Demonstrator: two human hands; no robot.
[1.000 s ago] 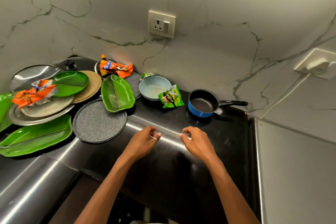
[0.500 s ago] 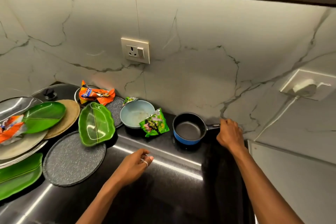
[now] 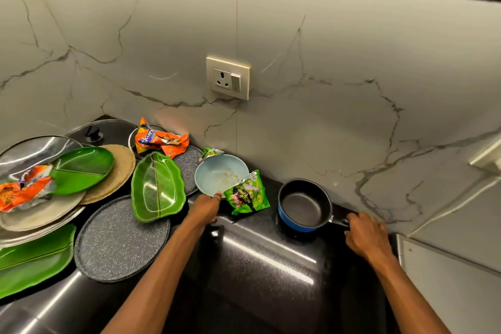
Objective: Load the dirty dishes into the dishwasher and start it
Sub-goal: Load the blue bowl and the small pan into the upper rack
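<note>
Head view: right hand (image 3: 367, 236) clasps the handle of the blue saucepan (image 3: 303, 206), stiff, probably light, just left of it; left hand (image 3: 207, 209) touches the breakable-looking bowl (image 3: 218, 175) at its rim, grip unclear.

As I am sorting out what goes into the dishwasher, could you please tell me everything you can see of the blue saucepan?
The blue saucepan is small and round, blue outside with a dark, non-stick-looking inside that appears empty. It stands upright on the black countertop, close to the marble wall, just right of the green snack wrapper and apart from it. Its black handle points right, and the right hand grips its end.
</note>
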